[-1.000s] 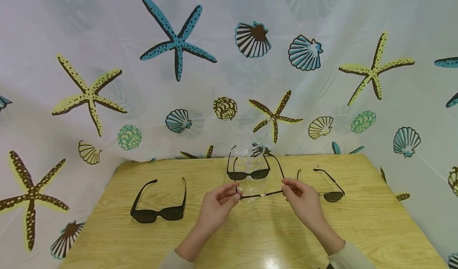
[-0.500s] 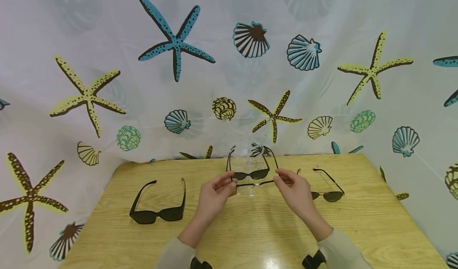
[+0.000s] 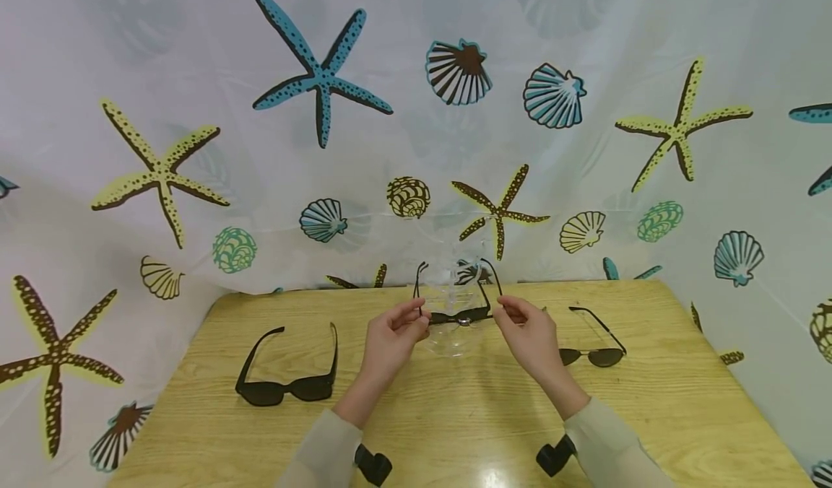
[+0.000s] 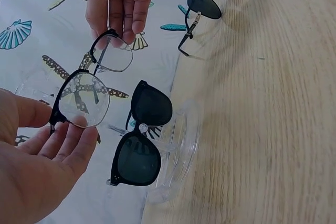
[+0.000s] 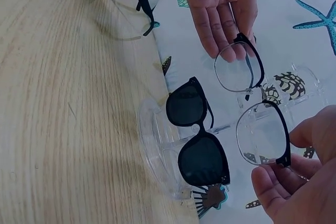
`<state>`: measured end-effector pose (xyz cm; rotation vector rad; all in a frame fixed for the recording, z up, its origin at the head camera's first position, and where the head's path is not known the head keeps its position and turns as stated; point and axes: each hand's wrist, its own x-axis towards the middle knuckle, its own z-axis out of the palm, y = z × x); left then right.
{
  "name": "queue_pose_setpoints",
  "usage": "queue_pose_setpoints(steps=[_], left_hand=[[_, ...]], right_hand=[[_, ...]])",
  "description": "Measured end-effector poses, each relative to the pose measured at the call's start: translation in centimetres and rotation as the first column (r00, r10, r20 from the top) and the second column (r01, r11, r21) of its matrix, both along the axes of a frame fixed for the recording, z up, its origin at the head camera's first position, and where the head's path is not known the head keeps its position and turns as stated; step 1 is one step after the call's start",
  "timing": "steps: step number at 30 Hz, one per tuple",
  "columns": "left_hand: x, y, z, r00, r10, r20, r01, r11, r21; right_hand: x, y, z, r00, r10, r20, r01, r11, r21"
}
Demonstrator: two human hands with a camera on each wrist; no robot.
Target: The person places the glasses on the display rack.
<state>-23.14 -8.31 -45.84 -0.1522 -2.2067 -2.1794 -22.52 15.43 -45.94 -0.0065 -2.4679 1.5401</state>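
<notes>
My left hand (image 3: 390,340) and right hand (image 3: 534,336) each pinch one end of a pair of eyeglasses (image 4: 86,100) with clear lenses and black upper rims. The temples point away from me, toward a clear plastic display stand (image 3: 451,345). Black sunglasses (image 5: 202,156) sit low on that stand. Both wrist views show the eyeglasses higher up than these sunglasses, in front of the stand's upper part. From the head view the eyeglasses overlap the dark lenses behind them. Whether the temples touch the stand is hard to tell, as the plastic is see-through.
On the wooden table (image 3: 416,430), thick black sunglasses (image 3: 286,392) lie to the left with temples unfolded. Thin-framed sunglasses (image 3: 606,357) lie to the right, partly behind my right hand. A curtain (image 3: 390,141) printed with starfish and shells hangs behind and at the sides.
Both hands have moved forward and slightly up with the eyeglasses, bringing them from in front of the stand to overlap its sunglasses. The other sunglasses have stayed in place.
</notes>
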Motion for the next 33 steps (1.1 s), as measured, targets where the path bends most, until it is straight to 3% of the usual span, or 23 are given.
queue_pose_setpoints(steps=[12,24,33], left_hand=[[-2.0,0.0,0.1,0.998,0.052,0.041,-0.053,0.998,0.038],[-3.3,-0.2,0.1,0.993,0.083,0.083,-0.084,0.996,0.015],[-4.4,-0.2,-0.2,0.994,0.09,0.059,-0.09,0.996,0.001]], right_hand=[[-1.6,-0.6,-0.1,1.0,0.008,-0.013,-0.008,1.0,-0.013],[-2.9,-1.2,0.0,1.0,0.014,0.0,-0.014,1.0,-0.008],[-3.4,-1.1,0.1,0.999,0.027,0.026,-0.027,1.0,-0.005]])
